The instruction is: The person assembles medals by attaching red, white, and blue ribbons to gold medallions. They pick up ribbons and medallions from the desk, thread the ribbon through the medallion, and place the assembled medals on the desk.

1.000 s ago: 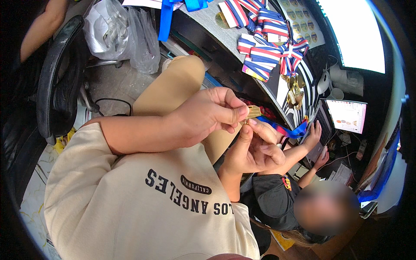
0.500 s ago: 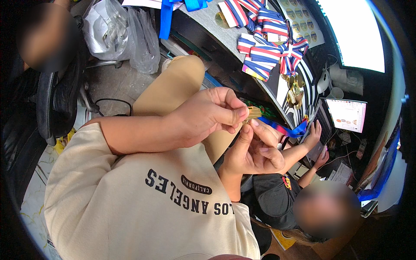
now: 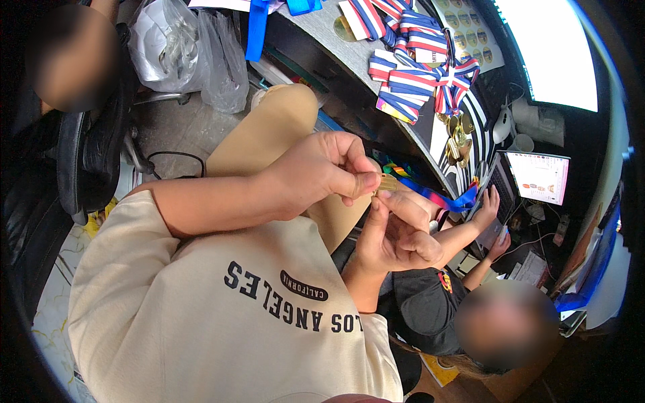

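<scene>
Between my hands is a small gold medal, seen nearly edge-on. My left hand is closed, thumb and forefinger pinching the medal's left end. From below, my right hand pinches at its lower edge with thumb and forefinger, the other fingers curled. A blue ribbon with red and yellow parts runs behind the hands to the right; where it joins the medal is hidden.
Striped ribbons and several gold medals lie on the desk. A co-worker's hand is on a laptop at right. Plastic bags and a black chair stand left.
The medal and both hands have shifted slightly left, and the medal has turned a little. More of the coloured ribbon shows behind it.
</scene>
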Tool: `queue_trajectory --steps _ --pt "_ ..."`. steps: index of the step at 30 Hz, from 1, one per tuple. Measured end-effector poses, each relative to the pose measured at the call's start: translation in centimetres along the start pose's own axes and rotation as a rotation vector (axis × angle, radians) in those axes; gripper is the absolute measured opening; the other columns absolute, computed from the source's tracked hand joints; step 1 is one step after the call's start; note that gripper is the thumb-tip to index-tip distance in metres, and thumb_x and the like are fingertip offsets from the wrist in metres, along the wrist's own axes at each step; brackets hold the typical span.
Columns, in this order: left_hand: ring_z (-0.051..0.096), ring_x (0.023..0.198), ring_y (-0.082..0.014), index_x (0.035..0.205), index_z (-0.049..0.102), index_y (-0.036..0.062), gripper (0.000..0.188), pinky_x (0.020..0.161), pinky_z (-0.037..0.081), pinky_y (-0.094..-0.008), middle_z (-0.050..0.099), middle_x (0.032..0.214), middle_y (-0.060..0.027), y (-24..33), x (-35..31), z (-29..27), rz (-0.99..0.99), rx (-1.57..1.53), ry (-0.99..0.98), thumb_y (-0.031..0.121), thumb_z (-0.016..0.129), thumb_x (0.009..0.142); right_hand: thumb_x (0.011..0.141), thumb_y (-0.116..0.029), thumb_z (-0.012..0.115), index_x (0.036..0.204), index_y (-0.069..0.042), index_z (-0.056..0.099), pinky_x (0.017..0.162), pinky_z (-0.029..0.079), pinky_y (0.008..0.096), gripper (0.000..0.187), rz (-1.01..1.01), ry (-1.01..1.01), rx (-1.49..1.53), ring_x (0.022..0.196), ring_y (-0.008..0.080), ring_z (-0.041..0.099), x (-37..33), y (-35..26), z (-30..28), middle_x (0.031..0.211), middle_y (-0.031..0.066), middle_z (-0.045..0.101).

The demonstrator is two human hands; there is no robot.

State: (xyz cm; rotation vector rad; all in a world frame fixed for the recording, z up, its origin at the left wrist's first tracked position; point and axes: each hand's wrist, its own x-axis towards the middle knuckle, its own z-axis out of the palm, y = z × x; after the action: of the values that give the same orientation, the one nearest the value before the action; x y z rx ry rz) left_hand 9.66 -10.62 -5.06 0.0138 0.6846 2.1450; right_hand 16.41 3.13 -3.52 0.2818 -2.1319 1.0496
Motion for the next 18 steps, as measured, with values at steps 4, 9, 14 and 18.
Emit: queue_trajectory --steps 4,9,14,18 --pt "0.057 0.063 -0.0095 0.08 0.056 0.0076 0.014 0.059 0.044 -0.0218 0.062 0.074 -0.0042 0.19 -0.29 0.26 -0.028 0.016 0.018 0.003 0.068 0.085 0.077 0.01 0.07 0.091 -0.01 0.026 0.065 0.049 0.0334 0.05 -0.034 -0.006 0.054 0.065 0.0276 0.063 0.04 0.17 -0.18 0.079 0.0177 0.067" --pt "0.056 0.062 -0.0087 0.079 0.056 0.0069 0.015 0.055 0.042 -0.0217 0.062 0.072 -0.004 0.57 -0.36 0.22 -0.04 0.083 -0.007 0.006 0.07 0.084 0.075 0.007 0.074 0.092 -0.011 0.027 0.065 0.048 0.0321 0.054 0.101 0.041 0.263 0.069 0.0264 0.062 -0.15 0.28 0.1 0.08 0.0182 0.067" --pt "0.055 0.061 -0.0082 0.078 0.055 0.0066 0.016 0.054 0.042 -0.0217 0.062 0.071 -0.0034 0.49 -0.59 0.31 -0.061 0.113 -0.01 0.007 0.07 0.084 0.075 0.004 0.077 0.091 -0.011 0.028 0.07 0.047 0.0323 0.053 0.186 0.06 0.396 0.07 0.0255 0.06 -0.45 0.23 0.12 0.08 0.0171 0.067" --pt "0.055 0.061 -0.0088 0.079 0.055 0.0061 0.015 0.055 0.042 -0.022 0.062 0.073 -0.004 0.16 -0.56 0.5 -0.051 0.025 -0.039 0.006 0.069 0.085 0.075 0.003 0.077 0.088 -0.01 0.03 0.071 0.047 0.0329 0.05 0.217 0.088 0.379 0.073 0.0245 0.059 -0.81 0.18 0.02 0.082 0.016 0.066"
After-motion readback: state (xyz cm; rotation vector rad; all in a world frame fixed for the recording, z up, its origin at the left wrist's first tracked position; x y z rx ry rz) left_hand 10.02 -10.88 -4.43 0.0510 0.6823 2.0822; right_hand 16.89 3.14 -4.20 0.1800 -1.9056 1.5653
